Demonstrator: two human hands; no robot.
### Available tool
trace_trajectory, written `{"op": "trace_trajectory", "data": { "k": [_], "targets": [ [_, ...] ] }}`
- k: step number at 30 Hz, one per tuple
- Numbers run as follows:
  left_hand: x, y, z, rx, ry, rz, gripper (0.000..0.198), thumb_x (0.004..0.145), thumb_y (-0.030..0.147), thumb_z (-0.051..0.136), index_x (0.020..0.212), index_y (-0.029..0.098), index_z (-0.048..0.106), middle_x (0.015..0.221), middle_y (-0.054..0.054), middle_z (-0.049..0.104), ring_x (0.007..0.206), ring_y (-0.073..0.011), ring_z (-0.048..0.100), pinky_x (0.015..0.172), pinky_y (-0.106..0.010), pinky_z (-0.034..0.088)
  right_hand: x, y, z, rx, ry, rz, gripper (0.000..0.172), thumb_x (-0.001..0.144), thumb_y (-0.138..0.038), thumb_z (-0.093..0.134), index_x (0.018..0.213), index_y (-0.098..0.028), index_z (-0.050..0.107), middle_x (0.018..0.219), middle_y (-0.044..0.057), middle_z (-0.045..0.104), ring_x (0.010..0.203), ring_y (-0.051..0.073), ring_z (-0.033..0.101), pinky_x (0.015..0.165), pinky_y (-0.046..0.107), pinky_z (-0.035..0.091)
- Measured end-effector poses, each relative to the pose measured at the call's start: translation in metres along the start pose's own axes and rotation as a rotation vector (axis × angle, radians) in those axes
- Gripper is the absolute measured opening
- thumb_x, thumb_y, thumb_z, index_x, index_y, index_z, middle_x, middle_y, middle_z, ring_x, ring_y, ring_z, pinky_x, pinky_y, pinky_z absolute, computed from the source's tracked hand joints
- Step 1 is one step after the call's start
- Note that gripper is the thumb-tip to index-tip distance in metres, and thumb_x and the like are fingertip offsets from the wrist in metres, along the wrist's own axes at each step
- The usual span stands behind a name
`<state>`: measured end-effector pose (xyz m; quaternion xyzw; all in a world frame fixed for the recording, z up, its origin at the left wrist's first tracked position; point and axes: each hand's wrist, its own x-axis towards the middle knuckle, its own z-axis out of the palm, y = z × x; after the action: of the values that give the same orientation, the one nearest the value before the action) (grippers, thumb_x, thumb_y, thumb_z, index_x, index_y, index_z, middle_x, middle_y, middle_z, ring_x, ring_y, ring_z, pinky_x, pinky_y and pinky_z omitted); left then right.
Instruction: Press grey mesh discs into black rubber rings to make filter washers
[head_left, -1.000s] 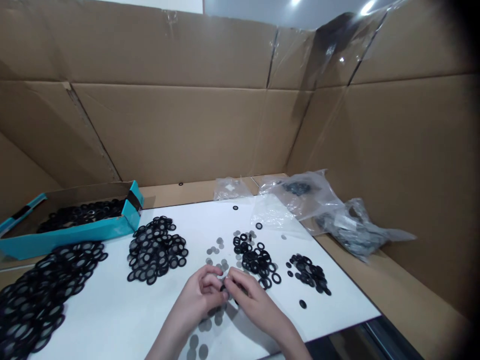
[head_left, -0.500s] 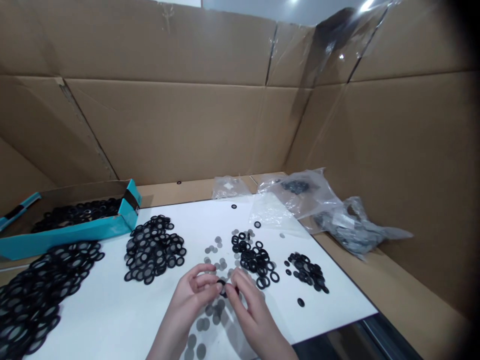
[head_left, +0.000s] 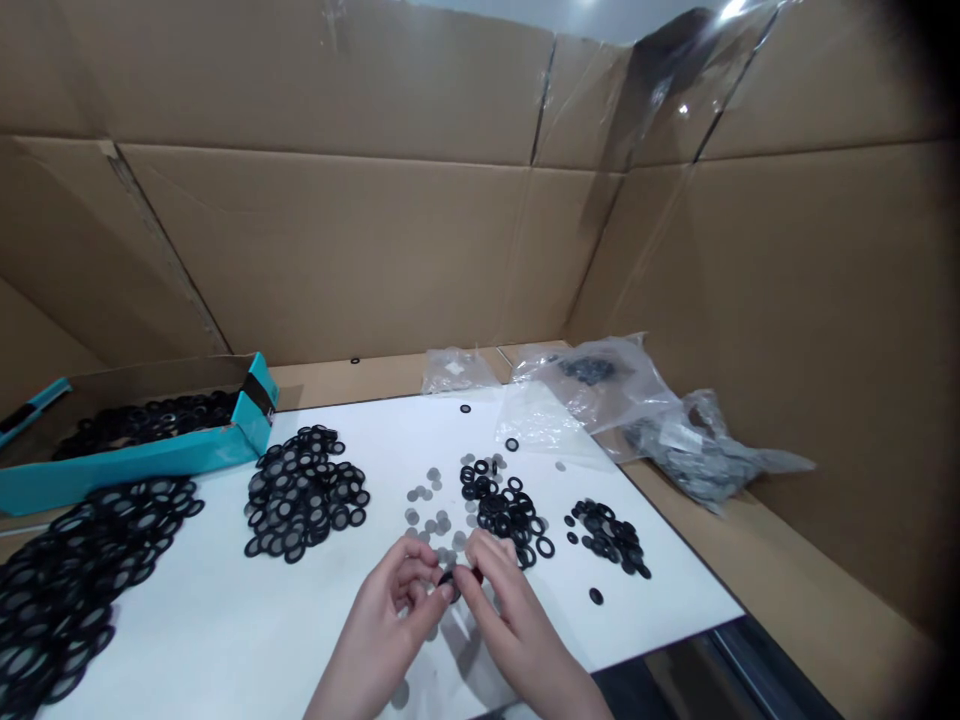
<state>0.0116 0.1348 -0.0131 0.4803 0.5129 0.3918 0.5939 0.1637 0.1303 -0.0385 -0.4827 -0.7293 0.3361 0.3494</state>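
My left hand [head_left: 401, 605] and my right hand [head_left: 504, 592] meet low in the middle of the view, above a white board [head_left: 225, 610]. Between the fingertips of both is a small black ring [head_left: 448, 578], tilted and partly covered by the fingers. Thin grey discs [head_left: 435, 524] lie scattered on the board around and under the hands. Just beyond my right hand is a loose heap of black rings [head_left: 510, 515]. Farther right sits a smaller heap of black discs or caps [head_left: 611, 535], with a single one [head_left: 596, 596] nearer me.
At left, a heap of rings with grey centres [head_left: 304, 495] and a larger dark heap [head_left: 97, 550] lie before a blue-edged cardboard box [head_left: 157, 460] holding more. Clear plastic bags [head_left: 600, 385] and a grey-filled bag [head_left: 697, 455] rest at right. Tall cardboard walls [head_left: 360, 250] enclose the back and side.
The view has shifted slightly. The ring between my fingers has turned, from facing the camera to more edge-on, and my fingers have closed in nearer together.
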Motion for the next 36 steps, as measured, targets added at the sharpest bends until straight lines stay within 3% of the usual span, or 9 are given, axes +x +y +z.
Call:
{"op": "trace_trajectory", "data": {
  "k": [6, 9, 14, 20, 25, 32, 36],
  "targets": [
    [-0.007, -0.001, -0.002, 0.051, 0.074, 0.025, 0.021, 0.074, 0.035, 0.065, 0.088, 0.020, 0.058, 0.084, -0.003, 0.060, 0.079, -0.0172, 0.055, 0.071, -0.024, 0.043, -0.002, -0.002, -0.003, -0.011, -0.057, 0.027, 0.022, 0.098, -0.034, 0.034, 0.080, -0.022, 0.039, 0.083, -0.001, 0.045, 0.084, 0.016, 0.047, 0.086, 0.032, 0.036],
    [-0.007, -0.002, -0.006, 0.005, 0.013, 0.007, 0.018, 0.075, 0.035, 0.064, 0.082, 0.020, 0.056, 0.083, -0.002, 0.058, 0.080, -0.0168, 0.054, 0.071, -0.024, 0.042, -0.003, -0.002, -0.002, 0.071, -0.079, 0.077, 0.019, 0.095, -0.038, 0.042, 0.085, -0.023, 0.045, 0.086, 0.000, 0.049, 0.087, 0.016, 0.049, 0.089, 0.031, 0.038],
    [-0.005, 0.001, -0.008, -0.029, -0.071, -0.018, 0.027, 0.071, 0.032, 0.069, 0.068, 0.020, 0.045, 0.071, 0.002, 0.049, 0.071, -0.0138, 0.048, 0.066, -0.023, 0.040, -0.004, 0.005, 0.004, 0.057, -0.027, 0.079, 0.026, 0.096, -0.039, 0.038, 0.080, -0.021, 0.049, 0.082, 0.001, 0.052, 0.083, 0.017, 0.050, 0.080, 0.028, 0.043],
    [-0.006, -0.002, -0.003, -0.061, -0.051, -0.077, 0.025, 0.071, 0.034, 0.069, 0.076, 0.020, 0.049, 0.073, 0.000, 0.051, 0.072, -0.0148, 0.048, 0.069, -0.024, 0.041, -0.007, 0.004, 0.004, 0.013, 0.021, 0.001, 0.018, 0.096, -0.033, 0.038, 0.089, -0.023, 0.052, 0.086, 0.001, 0.056, 0.085, 0.016, 0.054, 0.099, 0.034, 0.036],
    [-0.008, -0.008, 0.001, 0.013, 0.021, -0.045, 0.023, 0.072, 0.034, 0.069, 0.074, 0.020, 0.051, 0.072, 0.000, 0.051, 0.068, -0.0138, 0.046, 0.066, -0.023, 0.040, -0.005, -0.003, -0.002, -0.079, 0.027, -0.040, 0.018, 0.097, -0.027, 0.035, 0.083, -0.022, 0.045, 0.084, 0.001, 0.051, 0.084, 0.016, 0.052, 0.091, 0.034, 0.042],
    [-0.007, -0.002, -0.001, -0.168, 0.025, -0.134, 0.031, 0.068, 0.039, 0.072, 0.081, 0.020, 0.051, 0.066, 0.004, 0.051, 0.060, -0.0106, 0.044, 0.057, -0.019, 0.037, -0.006, -0.003, -0.008, -0.037, -0.038, 0.030, 0.018, 0.097, -0.033, 0.036, 0.085, -0.023, 0.045, 0.085, 0.000, 0.052, 0.087, 0.015, 0.054, 0.102, 0.035, 0.034],
    [-0.006, -0.005, 0.002, -0.149, 0.102, -0.090, 0.032, 0.066, 0.037, 0.074, 0.079, 0.021, 0.050, 0.065, 0.004, 0.053, 0.061, -0.0110, 0.047, 0.060, -0.019, 0.039, -0.008, -0.004, 0.001, -0.060, -0.029, -0.012, 0.020, 0.098, -0.029, 0.033, 0.083, -0.022, 0.044, 0.085, 0.001, 0.052, 0.086, 0.015, 0.054, 0.103, 0.037, 0.034]
  ]
}}
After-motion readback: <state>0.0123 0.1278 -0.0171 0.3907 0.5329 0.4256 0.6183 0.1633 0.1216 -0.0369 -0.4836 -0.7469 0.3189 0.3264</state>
